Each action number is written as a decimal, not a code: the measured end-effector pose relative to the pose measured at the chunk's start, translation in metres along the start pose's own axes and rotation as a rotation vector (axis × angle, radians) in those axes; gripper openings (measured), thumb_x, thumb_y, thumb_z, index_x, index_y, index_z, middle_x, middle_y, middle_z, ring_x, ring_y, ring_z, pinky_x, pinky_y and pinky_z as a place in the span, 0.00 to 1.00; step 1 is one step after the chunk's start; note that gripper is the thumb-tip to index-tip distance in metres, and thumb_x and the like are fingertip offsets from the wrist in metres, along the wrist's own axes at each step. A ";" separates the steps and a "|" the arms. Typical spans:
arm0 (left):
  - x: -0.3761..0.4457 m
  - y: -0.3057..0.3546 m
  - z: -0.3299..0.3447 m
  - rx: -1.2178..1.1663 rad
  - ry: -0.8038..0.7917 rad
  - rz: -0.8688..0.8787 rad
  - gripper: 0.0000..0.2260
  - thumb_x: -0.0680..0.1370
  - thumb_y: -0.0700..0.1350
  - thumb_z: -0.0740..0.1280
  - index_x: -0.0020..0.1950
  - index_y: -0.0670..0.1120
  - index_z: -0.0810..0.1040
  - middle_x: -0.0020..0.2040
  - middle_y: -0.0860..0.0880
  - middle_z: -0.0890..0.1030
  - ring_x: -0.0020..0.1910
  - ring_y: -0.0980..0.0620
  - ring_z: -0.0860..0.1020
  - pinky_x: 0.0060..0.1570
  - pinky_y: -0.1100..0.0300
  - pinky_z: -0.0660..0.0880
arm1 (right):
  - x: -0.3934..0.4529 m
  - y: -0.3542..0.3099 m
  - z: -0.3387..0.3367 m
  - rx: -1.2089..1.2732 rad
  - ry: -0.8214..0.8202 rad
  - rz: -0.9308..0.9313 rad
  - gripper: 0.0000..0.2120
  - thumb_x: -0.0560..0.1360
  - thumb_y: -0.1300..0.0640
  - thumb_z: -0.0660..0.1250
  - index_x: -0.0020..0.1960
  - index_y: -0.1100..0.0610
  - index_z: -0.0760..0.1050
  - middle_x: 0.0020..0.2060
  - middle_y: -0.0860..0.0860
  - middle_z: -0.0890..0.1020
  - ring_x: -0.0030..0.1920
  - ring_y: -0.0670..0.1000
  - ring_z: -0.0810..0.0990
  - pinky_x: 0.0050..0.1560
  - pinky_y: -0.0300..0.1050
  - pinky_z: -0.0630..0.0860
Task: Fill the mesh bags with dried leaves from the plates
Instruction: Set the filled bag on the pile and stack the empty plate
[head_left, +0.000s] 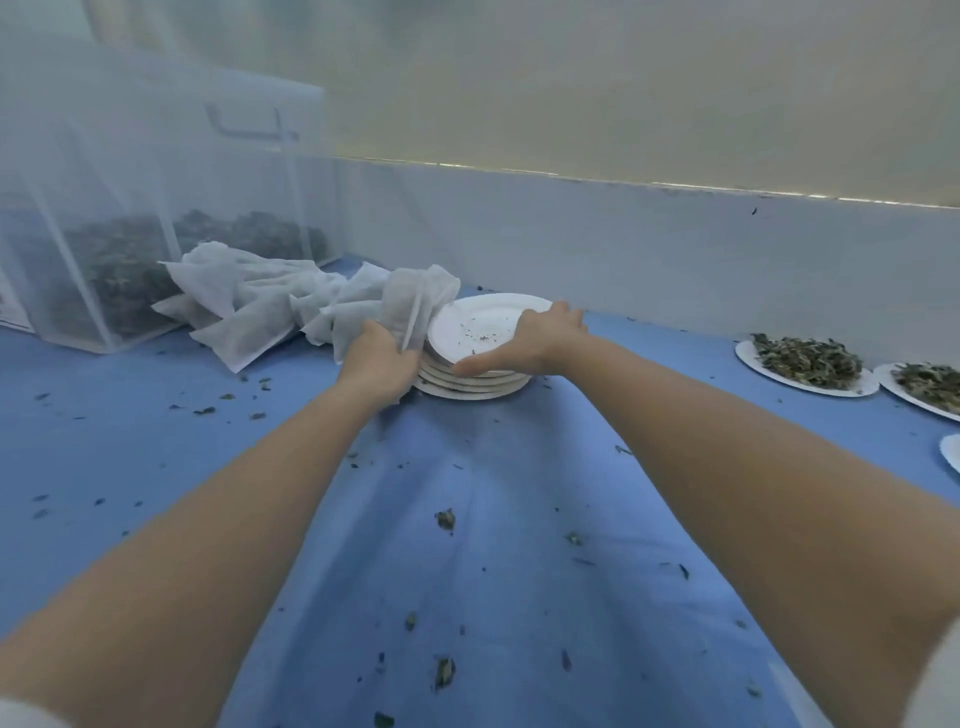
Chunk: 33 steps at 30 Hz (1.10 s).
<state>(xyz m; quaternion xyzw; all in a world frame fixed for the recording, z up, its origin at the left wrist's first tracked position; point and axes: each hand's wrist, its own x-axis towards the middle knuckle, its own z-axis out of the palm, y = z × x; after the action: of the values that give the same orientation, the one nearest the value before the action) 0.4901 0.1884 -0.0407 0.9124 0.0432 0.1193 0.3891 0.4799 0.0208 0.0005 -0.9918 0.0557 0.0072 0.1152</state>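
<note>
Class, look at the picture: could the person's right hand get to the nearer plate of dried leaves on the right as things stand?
Probably yes. The right hand rests on the stack of empty plates, and only bare blue cloth lies between it and the plate of leaves; nothing blocks the way.

No readable text shows; the clear bin's (156, 208) label is blurred.

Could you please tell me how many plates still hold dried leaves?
2: one plate of leaves at the far right of the blue table, a second plate beside it, cut by the frame edge; more may lie beyond.
</note>
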 end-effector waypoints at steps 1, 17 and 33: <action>0.010 -0.003 0.002 0.022 0.011 0.012 0.23 0.78 0.50 0.62 0.65 0.35 0.62 0.51 0.41 0.75 0.46 0.43 0.75 0.39 0.57 0.68 | 0.009 -0.004 0.003 0.007 0.002 0.005 0.54 0.56 0.23 0.66 0.71 0.56 0.62 0.67 0.58 0.60 0.68 0.58 0.58 0.64 0.48 0.59; -0.056 0.041 -0.006 0.293 0.181 0.235 0.29 0.71 0.42 0.69 0.67 0.39 0.61 0.64 0.39 0.64 0.61 0.40 0.64 0.59 0.53 0.65 | -0.053 0.004 0.000 0.055 0.214 -0.190 0.33 0.75 0.35 0.58 0.69 0.57 0.64 0.68 0.56 0.65 0.70 0.57 0.59 0.70 0.54 0.57; -0.317 0.181 0.070 0.105 -0.330 0.634 0.20 0.76 0.38 0.60 0.68 0.41 0.64 0.62 0.41 0.69 0.60 0.45 0.69 0.53 0.55 0.70 | -0.313 0.181 -0.046 -0.043 0.150 0.032 0.22 0.81 0.51 0.54 0.73 0.58 0.60 0.69 0.57 0.64 0.68 0.58 0.62 0.66 0.52 0.60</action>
<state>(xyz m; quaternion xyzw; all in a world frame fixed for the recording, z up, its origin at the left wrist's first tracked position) 0.1986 -0.0401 -0.0156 0.9062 -0.2994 0.0827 0.2870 0.1487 -0.1312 0.0121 -0.9907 0.0797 -0.0643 0.0891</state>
